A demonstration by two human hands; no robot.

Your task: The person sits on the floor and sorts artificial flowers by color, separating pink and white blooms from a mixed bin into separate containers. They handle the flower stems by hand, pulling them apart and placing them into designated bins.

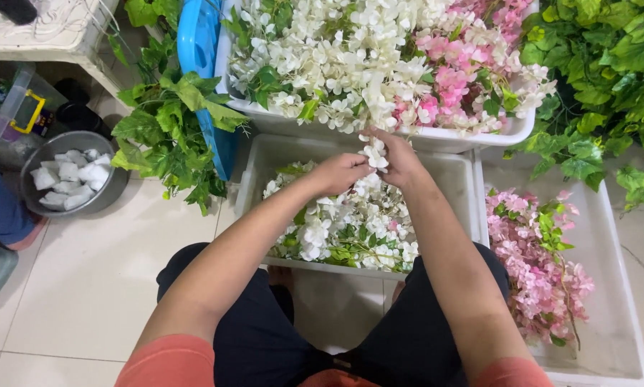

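My left hand (pixel 338 173) and my right hand (pixel 399 159) meet over a white bin (pixel 451 174) of white artificial flowers (pixel 351 228). Both hands pinch the same sprig of white blossoms (pixel 373 153), held just above the pile. My forearms reach forward from my lap, over my dark trousers.
A larger white tub (pixel 472 136) behind holds white and pink blossoms. A white bin (pixel 608 287) at right holds pink flowers (pixel 533 265). Green leafy vines (pixel 168 132) lie left and at far right. A blue lid (pixel 196 43) leans by the tub. A metal bowl (pixel 107 190) of white pieces and another person's leg (pixel 0 208) are at left.
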